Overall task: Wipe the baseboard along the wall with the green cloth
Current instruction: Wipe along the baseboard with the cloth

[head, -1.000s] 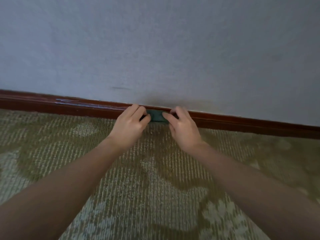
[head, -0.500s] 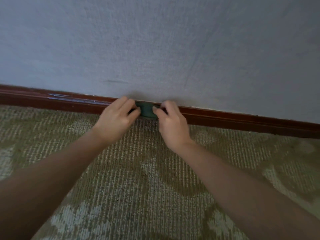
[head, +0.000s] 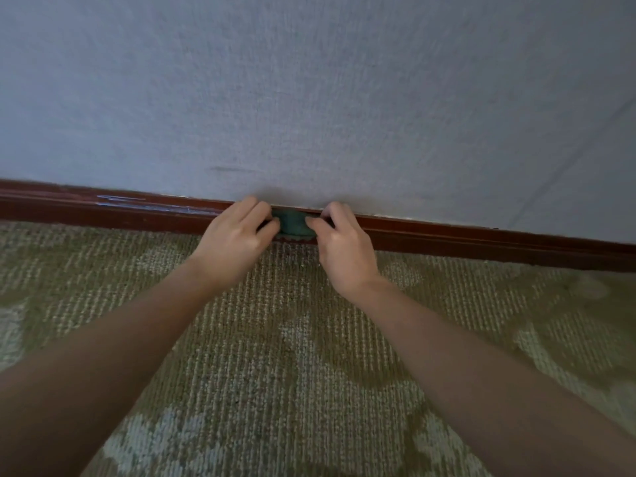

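Moved: cloth [head: 292, 223] slid slightly left along baseboard [head: 481, 241].
Grip: my left hand [head: 237, 239] and right hand [head: 344, 249] pinch its ends, fingers curled.
Cloth: lengthwise along baseboard, frame centre.

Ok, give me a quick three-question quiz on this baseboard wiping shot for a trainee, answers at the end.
1. True or false: the green cloth is against the baseboard.
2. Which grips the cloth: A, the left hand alone; B, the right hand alone; C, both?
3. Fill in: the pale scuffs on the baseboard lie to the ___ of the hands.
Key: 1 true; 2 C; 3 left.
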